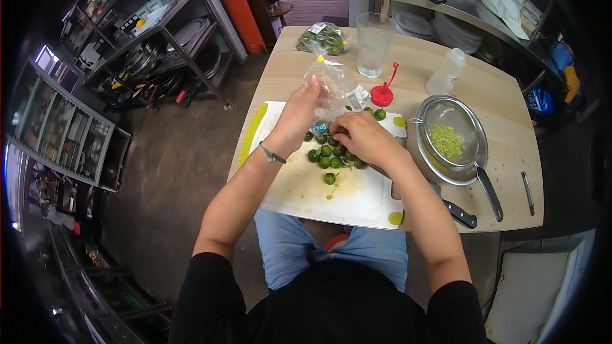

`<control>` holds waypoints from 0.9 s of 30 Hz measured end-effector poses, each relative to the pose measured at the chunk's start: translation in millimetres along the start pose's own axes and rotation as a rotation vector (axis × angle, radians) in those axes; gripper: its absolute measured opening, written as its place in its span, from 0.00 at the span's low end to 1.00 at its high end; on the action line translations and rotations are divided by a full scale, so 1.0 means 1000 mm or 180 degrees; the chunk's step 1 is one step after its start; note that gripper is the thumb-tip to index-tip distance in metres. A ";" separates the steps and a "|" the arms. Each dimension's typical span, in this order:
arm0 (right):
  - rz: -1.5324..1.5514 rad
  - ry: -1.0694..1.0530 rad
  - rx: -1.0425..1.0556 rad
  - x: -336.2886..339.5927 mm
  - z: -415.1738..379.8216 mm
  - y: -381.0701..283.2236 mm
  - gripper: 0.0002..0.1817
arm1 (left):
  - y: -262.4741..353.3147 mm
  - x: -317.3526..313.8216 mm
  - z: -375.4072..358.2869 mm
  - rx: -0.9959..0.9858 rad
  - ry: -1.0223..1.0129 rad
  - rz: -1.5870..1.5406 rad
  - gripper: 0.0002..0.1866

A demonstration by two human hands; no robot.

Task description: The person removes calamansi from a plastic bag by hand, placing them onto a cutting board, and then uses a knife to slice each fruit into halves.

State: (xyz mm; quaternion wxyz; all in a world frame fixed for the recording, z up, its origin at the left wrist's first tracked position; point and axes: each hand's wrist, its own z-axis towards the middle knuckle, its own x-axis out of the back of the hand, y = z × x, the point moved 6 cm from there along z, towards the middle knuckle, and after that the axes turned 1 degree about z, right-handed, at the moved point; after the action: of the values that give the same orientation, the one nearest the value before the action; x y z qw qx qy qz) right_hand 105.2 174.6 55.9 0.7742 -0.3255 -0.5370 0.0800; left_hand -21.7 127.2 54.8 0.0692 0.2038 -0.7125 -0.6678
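A clear plastic bag point(331, 79) with a yellow tie at its top is gripped in my left hand point(298, 111), above the back of the white cutting board point(287, 197). My right hand point(363, 135) is closed at the bag's lower end, over the pile; its fingertips are partly hidden, and what they hold cannot be made out. Several small green limes point(325, 162) lie on the board below both hands. One lime point(329, 178) sits apart, nearer the front, and another point(380, 114) is by the board's back right.
A steel bowl point(482, 153) with a strainer point(479, 129) of green pieces stands right. A knife point(460, 215) lies at the board's right. Behind are a glass point(373, 48), red cap point(382, 95), white bottle point(446, 73) and another bag of limes point(324, 39).
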 end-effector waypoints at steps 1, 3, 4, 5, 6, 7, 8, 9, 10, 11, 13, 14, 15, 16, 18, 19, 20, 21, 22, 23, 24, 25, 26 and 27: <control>-0.0006 0.0036 -0.0036 0.003 -0.001 0.001 0.17 | 0.003 -0.002 -0.001 -0.0152 -0.0141 0.0314 0.26; 0.0083 0.0226 0.0026 0.011 -0.004 -0.007 0.16 | 0.004 -0.008 -0.002 -0.0314 -0.0304 0.0624 0.27; 0.0174 0.0410 0.0082 0.015 -0.007 -0.011 0.15 | 0.000 -0.010 -0.003 -0.0271 -0.0287 0.0387 0.27; 0.0154 0.0431 0.0054 0.011 -0.008 -0.009 0.15 | -0.003 -0.013 -0.003 -0.0227 -0.0280 0.0152 0.27; 0.0110 0.0569 0.0190 0.005 -0.008 -0.008 0.16 | -0.005 -0.017 -0.002 -0.0228 -0.0325 0.0147 0.27; 0.0068 0.0703 0.0330 0.001 -0.007 -0.009 0.17 | -0.007 -0.016 0.000 -0.0212 -0.0262 -0.0002 0.28; 0.0018 0.0710 0.0265 -0.003 -0.006 -0.006 0.17 | -0.008 -0.014 0.000 -0.0193 -0.0192 -0.0146 0.30; 0.0010 0.0728 0.0245 -0.003 -0.006 -0.007 0.17 | -0.009 -0.013 0.001 -0.0189 -0.0219 -0.0142 0.30; -0.0087 0.0569 0.0091 -0.006 -0.006 -0.005 0.17 | -0.012 -0.010 0.001 -0.0075 -0.0210 -0.0246 0.29; -0.0179 0.0406 -0.0059 -0.008 -0.007 -0.003 0.17 | -0.014 -0.007 0.001 0.0039 -0.0195 -0.0348 0.28; -0.0227 0.0468 -0.0046 -0.004 -0.010 -0.004 0.16 | -0.013 -0.002 0.000 0.0145 -0.0260 -0.0527 0.22; -0.0227 0.0505 -0.0052 -0.002 -0.010 -0.004 0.13 | -0.015 0.000 0.001 0.0155 -0.0417 -0.0538 0.19; -0.0233 0.0541 -0.0065 0.001 -0.011 -0.002 0.11 | -0.015 -0.003 0.000 0.0167 -0.0580 -0.0555 0.16; -0.0254 0.0544 -0.0099 0.002 -0.013 -0.001 0.11 | -0.012 -0.005 -0.003 0.0105 -0.0610 -0.0428 0.13; -0.0045 0.0419 -0.0099 0.001 -0.012 -0.001 0.09 | -0.012 -0.002 -0.009 0.0164 -0.0642 -0.0118 0.14; -0.0064 0.0431 -0.0132 0.001 -0.012 -0.001 0.09 | -0.012 -0.001 -0.012 0.0204 -0.0644 0.0199 0.16; -0.0029 0.0385 -0.0096 0.000 -0.011 -0.001 0.11 | -0.012 -0.002 -0.015 0.0259 -0.0646 0.0216 0.20; 0.0001 0.0339 -0.0070 -0.001 -0.012 -0.002 0.12 | -0.010 -0.006 -0.020 0.0274 -0.0698 0.0197 0.20; 0.0036 0.0243 -0.0129 -0.003 -0.012 -0.002 0.13 | -0.008 -0.007 -0.025 0.0237 -0.0638 0.0373 0.20; 0.0010 0.0252 -0.0188 -0.001 -0.012 -0.002 0.13 | -0.008 -0.007 -0.025 0.0199 -0.0578 0.0547 0.21; 0.0169 0.0207 -0.0263 0.000 -0.011 -0.002 0.13 | -0.010 -0.004 -0.023 0.0258 -0.0594 0.0592 0.22; 0.0333 0.0164 -0.0327 0.002 -0.011 -0.003 0.14 | -0.012 -0.005 -0.021 0.0270 -0.0633 0.0577 0.22; 0.0546 0.0208 -0.0463 0.006 -0.013 -0.003 0.14 | -0.011 -0.004 -0.020 0.0176 -0.0569 0.0566 0.22; 0.0551 0.0204 -0.0472 0.002 -0.014 0.002 0.14 | -0.010 -0.002 -0.020 0.0080 -0.0484 0.0564 0.21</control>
State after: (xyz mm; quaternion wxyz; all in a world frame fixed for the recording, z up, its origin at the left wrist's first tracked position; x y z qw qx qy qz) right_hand 118.9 171.3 52.8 0.7549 -0.4294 -0.4863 0.0962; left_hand -10.6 109.0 47.2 0.0712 0.0896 -0.7393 -0.6636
